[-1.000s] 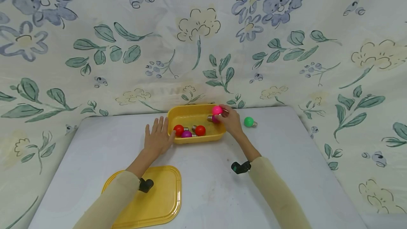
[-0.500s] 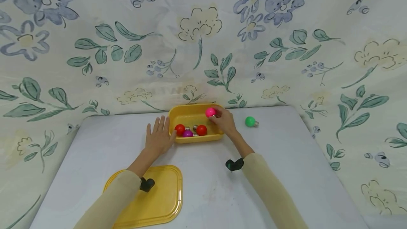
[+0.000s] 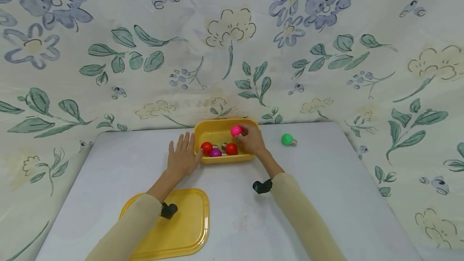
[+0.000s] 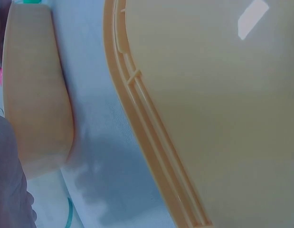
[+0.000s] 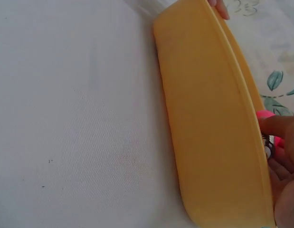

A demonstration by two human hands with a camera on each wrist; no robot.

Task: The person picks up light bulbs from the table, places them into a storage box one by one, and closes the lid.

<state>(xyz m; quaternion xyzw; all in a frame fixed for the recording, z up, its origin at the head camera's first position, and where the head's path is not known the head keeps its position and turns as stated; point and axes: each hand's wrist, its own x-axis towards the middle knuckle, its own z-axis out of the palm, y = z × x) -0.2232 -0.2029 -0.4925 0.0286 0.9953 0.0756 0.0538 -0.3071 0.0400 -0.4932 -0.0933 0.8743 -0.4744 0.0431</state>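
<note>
In the head view a pink light bulb (image 3: pixel 236 131) is pinched by my right hand (image 3: pixel 251 138), inside the right part of a yellow plastic bin (image 3: pixel 228 158). The right wrist view shows the bulb's pink glass (image 5: pixel 265 114) and metal base just behind the bin's rim, between thumb and fingers. My left hand (image 3: pixel 182 157) lies with straight, spread fingers against the bin's left end. Inside the bin are a red bulb (image 3: pixel 206 148), a purple bulb (image 3: pixel 215 153) and a second red bulb (image 3: pixel 231 149). My right hand covers the bin's right end.
To the right of the bin a green bulb (image 3: pixel 287 139) lies on the white table (image 3: pixel 326 196). A shallow yellow tray (image 3: pixel 188 224) sits at the front left, partly under my left forearm. Behind the table rises a floral cloth (image 3: pixel 232 83).
My right hand has moved left and slightly down with the pink bulb, further into the bin. A purple bulb at the bin's right end is now hidden behind it. My left hand stays put.
</note>
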